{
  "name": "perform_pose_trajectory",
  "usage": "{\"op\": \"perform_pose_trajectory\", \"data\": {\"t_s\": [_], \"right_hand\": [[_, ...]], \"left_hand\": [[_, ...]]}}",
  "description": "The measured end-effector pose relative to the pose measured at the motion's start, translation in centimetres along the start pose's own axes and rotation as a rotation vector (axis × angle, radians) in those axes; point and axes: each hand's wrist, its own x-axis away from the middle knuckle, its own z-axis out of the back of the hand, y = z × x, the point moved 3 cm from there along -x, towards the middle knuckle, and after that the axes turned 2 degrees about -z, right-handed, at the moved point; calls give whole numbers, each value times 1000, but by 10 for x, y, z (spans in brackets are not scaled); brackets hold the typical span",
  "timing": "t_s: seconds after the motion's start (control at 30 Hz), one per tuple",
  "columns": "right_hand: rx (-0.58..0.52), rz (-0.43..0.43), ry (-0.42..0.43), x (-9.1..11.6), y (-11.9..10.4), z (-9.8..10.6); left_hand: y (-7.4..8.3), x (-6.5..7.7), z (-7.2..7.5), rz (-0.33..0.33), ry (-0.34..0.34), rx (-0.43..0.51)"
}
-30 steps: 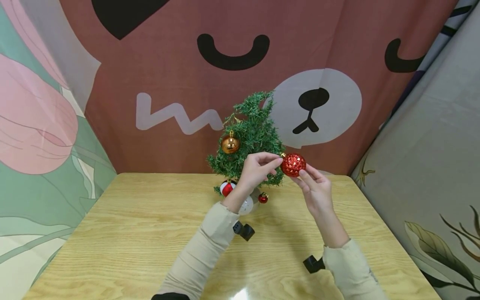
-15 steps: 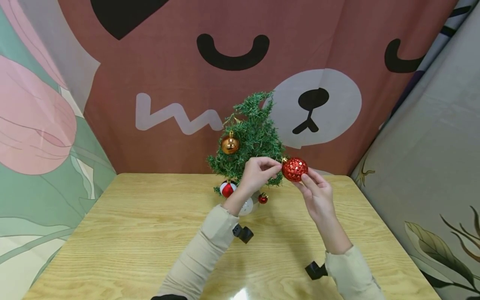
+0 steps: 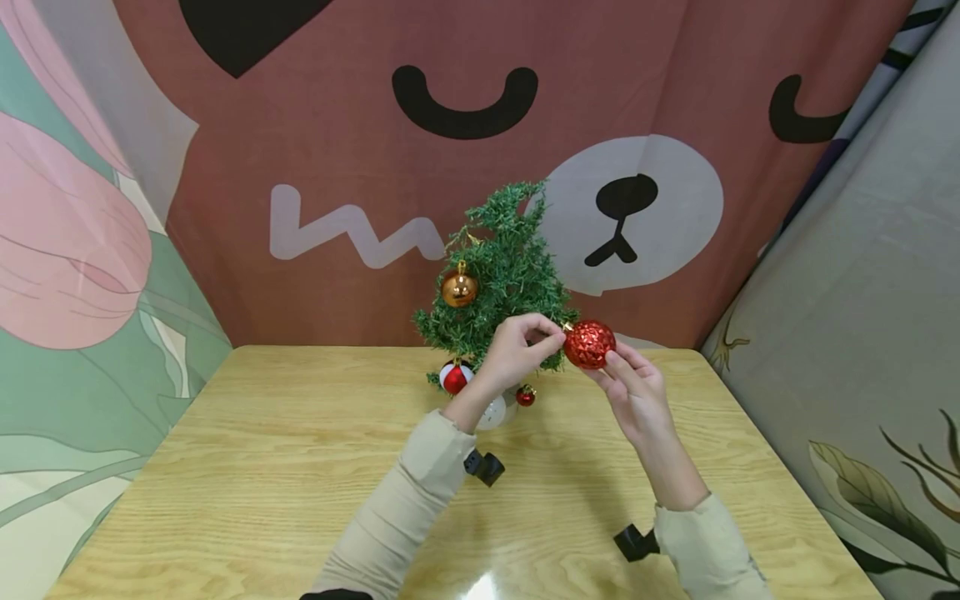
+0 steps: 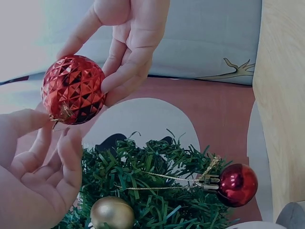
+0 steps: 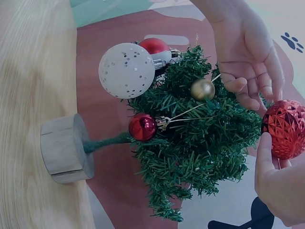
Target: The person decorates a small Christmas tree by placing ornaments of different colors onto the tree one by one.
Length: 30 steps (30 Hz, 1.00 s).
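Observation:
A shiny red Christmas bauble point(image 3: 590, 343) with a faceted surface is held between both hands, just in front of the tree's right side. My right hand point(image 3: 639, 396) grips the ball itself with thumb and fingers. At its gold cap, my left hand point(image 3: 514, 348) pinches with thumb and forefinger; in the left wrist view a bit of gold cord point(image 4: 62, 114) shows by those fingers. Behind them stands a small green Christmas tree point(image 3: 510, 258), partly covered by the left hand. Its wooden stump base point(image 5: 66, 148) shows in the right wrist view.
On the tree hang a gold bauble point(image 3: 460, 288), a red-and-white bauble point(image 3: 454, 378), a white speckled bauble point(image 5: 127, 70) and a small dark red bauble point(image 5: 142, 127). The wooden table point(image 3: 300, 467) reaches back to a printed curtain point(image 3: 337, 150).
The red bauble and right hand have moved slightly down toward me. The left hand has dropped a little too, its fingers staying at the cap.

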Motion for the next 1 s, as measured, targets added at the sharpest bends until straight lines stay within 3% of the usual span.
{"op": "perform_pose_trajectory", "data": {"t_s": [0.1,0.23,0.43,0.57,0.7,0.8,0.87,0.93,1.0], "right_hand": [[-14,-17,12,0,-1,2],[-38,-32,29,-1,-3,4],[-35,-45,45,-2,-4,6],[-32,-58,43,-2,-4,5],[-8,-61,43,-3,-4,5],[-22,-67,45,-4,-4,6],[-46,-72,50,-4,-5,7],[-58,-70,52,-4,-6,7],[-59,-68,48,-4,-7,7]], "left_hand": [[2,1,2,-40,63,-26],[5,4,5,-81,109,38],[17,8,8,-105,64,223],[4,3,6,-62,24,381],[-7,0,4,-42,24,405],[-8,-1,5,-74,23,364],[-7,-1,6,-111,16,280],[-4,-1,8,-160,15,102],[1,0,9,-214,17,-145]]}}
